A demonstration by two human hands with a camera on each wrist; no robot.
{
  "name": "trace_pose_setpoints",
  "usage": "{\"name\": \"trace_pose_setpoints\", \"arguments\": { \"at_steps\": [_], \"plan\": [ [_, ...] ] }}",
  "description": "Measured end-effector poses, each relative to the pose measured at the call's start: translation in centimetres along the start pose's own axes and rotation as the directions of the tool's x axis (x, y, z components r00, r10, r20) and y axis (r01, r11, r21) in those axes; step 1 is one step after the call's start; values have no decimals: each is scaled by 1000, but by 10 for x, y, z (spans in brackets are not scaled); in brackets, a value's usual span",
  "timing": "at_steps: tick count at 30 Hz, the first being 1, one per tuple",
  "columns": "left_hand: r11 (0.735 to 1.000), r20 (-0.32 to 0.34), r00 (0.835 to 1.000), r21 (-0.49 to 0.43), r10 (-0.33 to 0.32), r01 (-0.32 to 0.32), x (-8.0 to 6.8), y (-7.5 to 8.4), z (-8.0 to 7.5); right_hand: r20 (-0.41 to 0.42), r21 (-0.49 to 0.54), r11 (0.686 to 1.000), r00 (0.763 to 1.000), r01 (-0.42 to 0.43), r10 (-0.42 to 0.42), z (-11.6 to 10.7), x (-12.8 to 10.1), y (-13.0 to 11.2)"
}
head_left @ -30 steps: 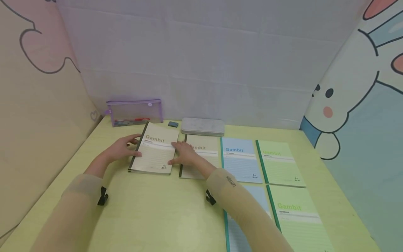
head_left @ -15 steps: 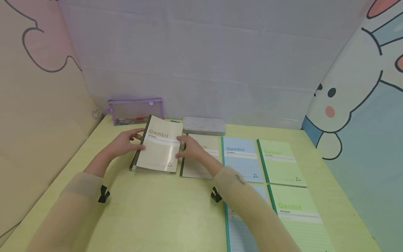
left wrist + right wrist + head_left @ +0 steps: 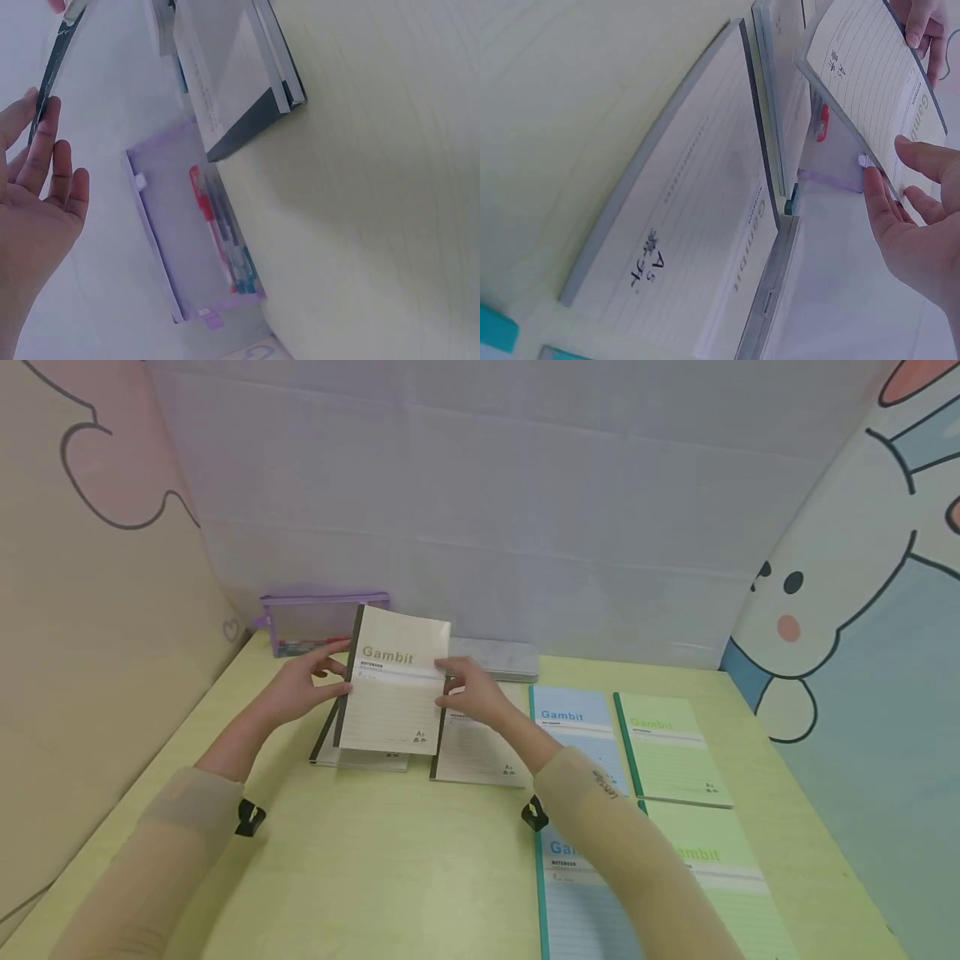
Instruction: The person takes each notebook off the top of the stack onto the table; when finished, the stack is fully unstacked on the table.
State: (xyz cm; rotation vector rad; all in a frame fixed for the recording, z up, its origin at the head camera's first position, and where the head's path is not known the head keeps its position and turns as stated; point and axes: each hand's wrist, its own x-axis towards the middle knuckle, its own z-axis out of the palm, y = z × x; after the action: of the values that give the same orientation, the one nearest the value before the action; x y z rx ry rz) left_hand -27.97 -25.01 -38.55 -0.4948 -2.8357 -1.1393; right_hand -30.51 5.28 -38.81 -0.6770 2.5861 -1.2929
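Both hands hold a cream "Gambit" notebook [image 3: 390, 710] with a dark spine, raised and tilted towards me. My left hand [image 3: 296, 689] pinches its spine edge between thumb and fingers. Opposite, my right hand [image 3: 480, 693] pinches the free edge, as the right wrist view also shows. Below it, partly covered, more cream notebooks [image 3: 232, 67] lie stacked on the table. Another cream notebook [image 3: 690, 202] lies flat just to the right, partly behind my right hand in the head view.
Two blue notebooks [image 3: 573, 710] and two green notebooks [image 3: 667, 743] lie in columns on the right, partly under my right sleeve. Along the back wall stand a purple mesh pouch [image 3: 169, 225] with pens and a grey tin case [image 3: 502, 660]. A small eraser [image 3: 791, 201] sits beside the tin.
The top cream notebook has risen off the stack, moving up and slightly right in both hands. The notebooks beneath it have come into view, and it now hides the eraser in the head view.
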Motion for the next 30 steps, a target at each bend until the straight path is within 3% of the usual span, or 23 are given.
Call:
{"name": "trace_pose_setpoints", "arguments": {
  "at_steps": [9, 19, 30],
  "plan": [
    [996, -36, 998, -63, 59, -61, 0, 20, -1, -53, 15, 997, 996, 78, -77, -22, -12, -8],
    [996, 8, 999, -75, 39, -38, -5, 50, -2, -89, -48, 990, 987, 131, -135, -45, -34, -14],
    [995, 63, 995, -69, 80, -76, -21, 76, 5, -29, 25, 981, 981, 194, -193, -65, -75, -21]
  ]
}}
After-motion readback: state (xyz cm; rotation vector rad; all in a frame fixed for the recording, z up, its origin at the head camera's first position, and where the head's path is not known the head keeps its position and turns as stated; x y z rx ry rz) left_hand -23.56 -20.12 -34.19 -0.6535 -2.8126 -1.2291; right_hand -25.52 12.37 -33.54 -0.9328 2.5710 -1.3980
